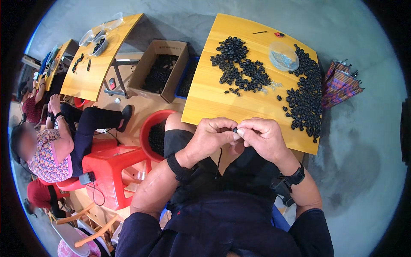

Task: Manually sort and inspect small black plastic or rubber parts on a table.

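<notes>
A small black piece (235, 129) is up between the two hands, held over the lap at the middle of the tabletop's near edge. The left hand (204, 139) pinches it between thumb and forefinger; the right hand (267, 139) meets it from the other side, thumb and forefinger brought together on it. The tabletop (201, 100) carries a heap of black rings (242, 68) from its middle toward the far left corner, with loose silvery bits (272, 87) scattered at the heap's right side. A second spread of black parts (303, 103) runs down the right edge, almost to the near right corner. Between these two, nearer the far edge, is a clear tub (280, 53) with small silvery pieces in it. Close to the far edge lie a thin dark tool (260, 32) and, to its right, a small red-and-black tool (279, 34); the heap lies between the hands and the thin one. A plaid umbrella (340, 85) stands just outside the right edge. On the left, a red basin (147, 128) of black parts crowds the near left corner, and a blue bin (180, 92) and a cardboard box (136, 79) sit along the left edge. A red stool (107, 169) stands beyond the basin, near a seated co-worker (51, 150).
</notes>
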A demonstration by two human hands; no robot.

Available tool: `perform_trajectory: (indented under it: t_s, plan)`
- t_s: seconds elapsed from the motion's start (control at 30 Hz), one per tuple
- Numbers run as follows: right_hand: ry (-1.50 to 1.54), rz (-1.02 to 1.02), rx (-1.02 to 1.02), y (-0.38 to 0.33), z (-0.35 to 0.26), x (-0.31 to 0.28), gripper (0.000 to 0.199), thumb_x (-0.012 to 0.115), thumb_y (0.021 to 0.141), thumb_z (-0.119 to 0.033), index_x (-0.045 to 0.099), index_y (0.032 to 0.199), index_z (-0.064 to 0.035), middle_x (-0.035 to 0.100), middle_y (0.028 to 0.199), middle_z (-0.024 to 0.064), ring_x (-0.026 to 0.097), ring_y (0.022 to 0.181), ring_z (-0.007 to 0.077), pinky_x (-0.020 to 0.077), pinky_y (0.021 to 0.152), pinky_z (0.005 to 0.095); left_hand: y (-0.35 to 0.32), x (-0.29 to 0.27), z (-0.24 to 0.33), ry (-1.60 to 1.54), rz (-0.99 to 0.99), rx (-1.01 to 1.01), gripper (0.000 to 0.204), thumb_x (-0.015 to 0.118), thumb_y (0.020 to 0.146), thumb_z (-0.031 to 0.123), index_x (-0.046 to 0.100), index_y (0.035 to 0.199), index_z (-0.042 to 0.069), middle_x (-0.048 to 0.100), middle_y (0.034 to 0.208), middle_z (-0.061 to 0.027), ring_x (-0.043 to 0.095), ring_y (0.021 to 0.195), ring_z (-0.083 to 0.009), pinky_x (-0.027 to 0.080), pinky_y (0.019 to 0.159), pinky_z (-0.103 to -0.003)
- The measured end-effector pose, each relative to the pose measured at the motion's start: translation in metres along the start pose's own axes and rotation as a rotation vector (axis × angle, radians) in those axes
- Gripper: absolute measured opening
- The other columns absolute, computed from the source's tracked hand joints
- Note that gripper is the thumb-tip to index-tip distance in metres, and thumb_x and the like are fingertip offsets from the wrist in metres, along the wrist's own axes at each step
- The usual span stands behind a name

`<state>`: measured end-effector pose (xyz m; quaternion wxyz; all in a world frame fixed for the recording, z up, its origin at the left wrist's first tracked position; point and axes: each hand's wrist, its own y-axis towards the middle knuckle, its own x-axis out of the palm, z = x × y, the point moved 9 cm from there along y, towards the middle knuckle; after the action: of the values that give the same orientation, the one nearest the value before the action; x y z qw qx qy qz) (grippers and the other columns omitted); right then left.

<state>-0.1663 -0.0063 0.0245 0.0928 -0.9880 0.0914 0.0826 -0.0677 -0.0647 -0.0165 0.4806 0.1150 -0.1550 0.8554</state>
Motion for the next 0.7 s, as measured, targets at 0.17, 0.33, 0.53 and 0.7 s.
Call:
perform_trajectory:
  t_s: [0.17,0.33,0.53,0.7]
  plan:
    - [-0.205,0.232,-0.042,0.05,0.049,-0.038,0.017,0.062,0.087,-0.013,0.065,0.096,0.0008,0.063,0.07,0.0082,0.059,0.058,0.014,0.0481,0.053,0.0282,0.0,-0.009,0.002,-0.052,0.059,0.023,0.018,0.065,0.085,-0.002,0.065,0.102,-0.002,0.066,0.085,-0.0048,0.063,0.076,-0.0102,0.053,0.07,-0.024]
    - [-0.52,0.334,-0.238,0.09,0.07,-0.048,0.023,0.063,0.083,-0.016,0.064,0.1,-0.0005,0.064,0.083,0.0178,0.063,0.073,0.0304,0.0496,0.065,0.0372,0.001,-0.015,0.02,-0.104,0.096,0.1,0.019,0.065,0.084,-0.003,0.064,0.103,-0.003,0.066,0.087,-0.0062,0.064,0.076,-0.0124,0.054,0.072,-0.025]
    - [-0.931,0.371,-0.002,0.108,0.088,-0.037,0.021,0.058,0.086,-0.026,0.065,0.097,-0.0088,0.063,0.088,0.0162,0.062,0.085,0.0353,0.0484,0.074,0.0464,-0.002,-0.02,0.025,-0.12,0.099,0.091,0.02,0.065,0.084,-0.004,0.063,0.104,-0.003,0.066,0.09,-0.0077,0.066,0.078,-0.0141,0.054,0.072,-0.026]
    - [-0.88,0.501,-0.14,0.102,0.092,-0.046,0.014,0.059,0.086,-0.022,0.065,0.092,-0.0101,0.063,0.083,0.0146,0.063,0.075,0.0317,0.0502,0.068,0.043,-0.001,-0.018,0.031,-0.103,0.092,0.123,0.02,0.064,0.084,-0.005,0.063,0.104,-0.004,0.066,0.09,-0.008,0.066,0.079,-0.0145,0.054,0.073,-0.026]
